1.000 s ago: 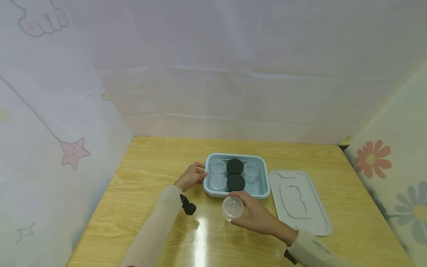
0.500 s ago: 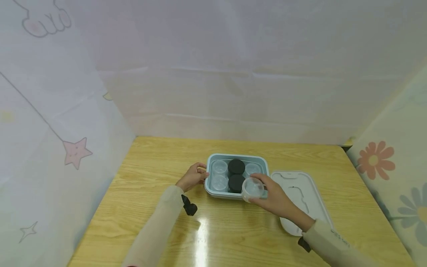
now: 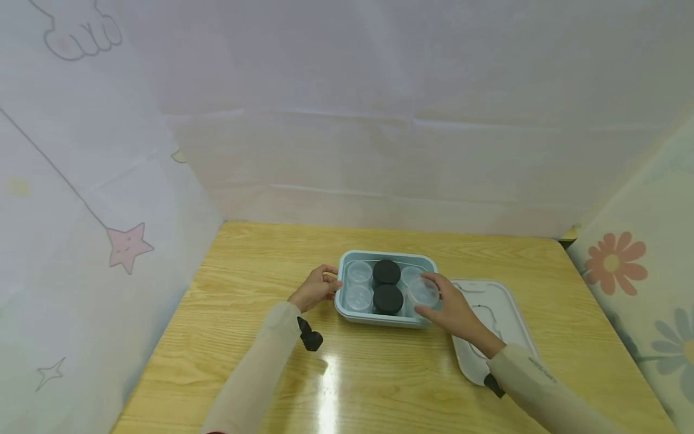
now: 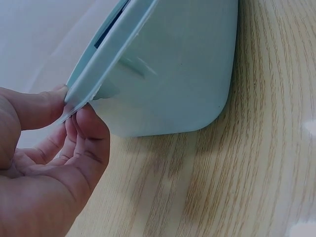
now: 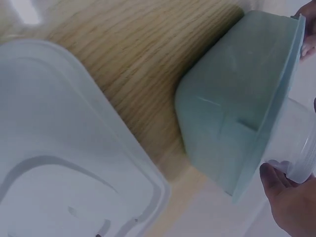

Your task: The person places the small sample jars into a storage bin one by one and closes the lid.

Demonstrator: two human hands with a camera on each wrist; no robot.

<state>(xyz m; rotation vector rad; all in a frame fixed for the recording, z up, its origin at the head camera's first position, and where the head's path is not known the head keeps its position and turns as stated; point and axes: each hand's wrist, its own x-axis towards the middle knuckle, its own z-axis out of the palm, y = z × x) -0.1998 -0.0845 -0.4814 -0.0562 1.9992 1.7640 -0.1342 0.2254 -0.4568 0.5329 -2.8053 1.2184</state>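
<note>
A light blue plastic bin (image 3: 379, 321) stands on the table. My left hand (image 3: 315, 287) pinches its left rim between thumb and fingers, as the left wrist view shows up close on the bin's rim (image 4: 111, 57). My right hand (image 3: 454, 310) grips a clear plastic jar (image 3: 424, 293) at the bin's front right corner. In the right wrist view the jar (image 5: 291, 136) sits partly below the bin's rim. Inside are two black-topped jars, one behind the other, the front black jar (image 3: 387, 299) being nearer. Clear jars (image 3: 359, 298) fill the left side; another clear jar (image 3: 411, 275) is at back right.
A white lid (image 3: 501, 307) lies flat on the wooden table (image 3: 271, 253), right of the bin and partly under my right forearm. Printed cloth walls (image 3: 390, 157) rise behind and at both sides.
My right hand has carried the clear jar from in front of the bin rightward and back, down into its front right corner. The left hand stays on the rim.
</note>
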